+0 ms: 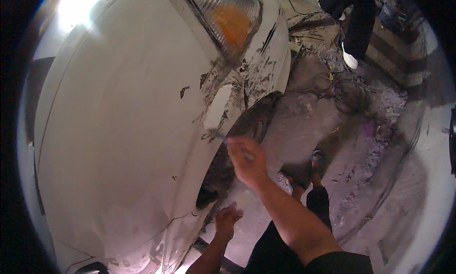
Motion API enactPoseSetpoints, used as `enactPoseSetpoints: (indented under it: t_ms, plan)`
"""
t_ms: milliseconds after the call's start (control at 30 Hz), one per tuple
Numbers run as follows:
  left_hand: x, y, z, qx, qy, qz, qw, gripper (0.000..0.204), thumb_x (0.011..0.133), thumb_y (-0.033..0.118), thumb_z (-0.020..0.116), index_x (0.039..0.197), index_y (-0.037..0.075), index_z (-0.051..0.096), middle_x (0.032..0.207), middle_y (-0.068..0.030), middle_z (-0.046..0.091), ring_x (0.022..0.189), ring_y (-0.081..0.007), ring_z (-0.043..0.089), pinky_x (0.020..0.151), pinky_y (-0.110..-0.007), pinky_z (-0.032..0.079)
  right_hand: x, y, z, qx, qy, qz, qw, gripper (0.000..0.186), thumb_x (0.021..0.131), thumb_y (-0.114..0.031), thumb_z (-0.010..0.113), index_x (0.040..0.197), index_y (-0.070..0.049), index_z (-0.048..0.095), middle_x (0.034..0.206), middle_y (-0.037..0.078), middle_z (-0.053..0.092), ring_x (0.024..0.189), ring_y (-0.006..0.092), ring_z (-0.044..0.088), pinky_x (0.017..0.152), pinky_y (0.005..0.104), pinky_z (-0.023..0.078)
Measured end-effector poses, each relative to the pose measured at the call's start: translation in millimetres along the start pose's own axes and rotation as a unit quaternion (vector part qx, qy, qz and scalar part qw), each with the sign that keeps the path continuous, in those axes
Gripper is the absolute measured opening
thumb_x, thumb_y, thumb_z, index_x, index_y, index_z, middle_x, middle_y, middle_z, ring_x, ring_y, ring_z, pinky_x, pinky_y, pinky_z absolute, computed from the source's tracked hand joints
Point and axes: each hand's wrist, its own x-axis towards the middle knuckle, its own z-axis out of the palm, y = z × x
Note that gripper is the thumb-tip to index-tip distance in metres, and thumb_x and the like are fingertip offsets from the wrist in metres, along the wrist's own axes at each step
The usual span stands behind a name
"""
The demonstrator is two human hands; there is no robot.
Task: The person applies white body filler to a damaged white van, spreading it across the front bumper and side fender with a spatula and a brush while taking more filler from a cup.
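Observation:
My right hand is closed on a thin grey tool, blurred, its exact kind unclear. The tool's tip is at the edge of a white car body, just above the dark wheel arch. Beyond the tip lies a pale, smooth rectangular patch, surrounded by dark, flaked marks. Farther up sits a headlight with an orange section. Lower down, my left hand hangs beside the bodywork with its fingers curled; whatever they may hold is hidden.
Another person's dark-trousered leg and white shoe are at the upper right. Loose cables and rubble lie across the dusty floor. My sandalled feet stand right of the car. A bright lamp glares at the upper left.

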Motion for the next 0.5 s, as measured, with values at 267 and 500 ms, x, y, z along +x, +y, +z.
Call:
enactPoseSetpoints:
  t_ms: [267,500]
  plan:
    - [-2.9,-11.8,-16.8,0.032,-0.003,0.068,0.997,0.035,0.088,0.019,0.058,0.117,0.0,0.054,0.117,-0.0107,0.055,0.093,-0.0229,0.06,0.082,-0.036,0.051,58.3,-25.3,-24.9,0.22,0.083,0.099,0.967,0.014,0.085,-0.015,0.06,0.092,-0.003,0.063,0.082,0.01,0.064,0.078,0.016,0.062,0.071,0.0273,0.049]
    - [-6.0,-13.9,-4.9,0.029,0.016,0.045,0.998,0.028,0.09,0.014,0.052,0.116,0.001,0.054,0.121,-0.0098,0.054,0.092,-0.023,0.06,0.082,-0.036,0.049,3.0,-1.6,-2.0,0.038,-0.034,-0.048,0.998,0.021,0.086,-0.016,0.06,0.099,0.0,0.061,0.083,0.006,0.063,0.077,0.0131,0.06,0.071,0.0263,0.049]
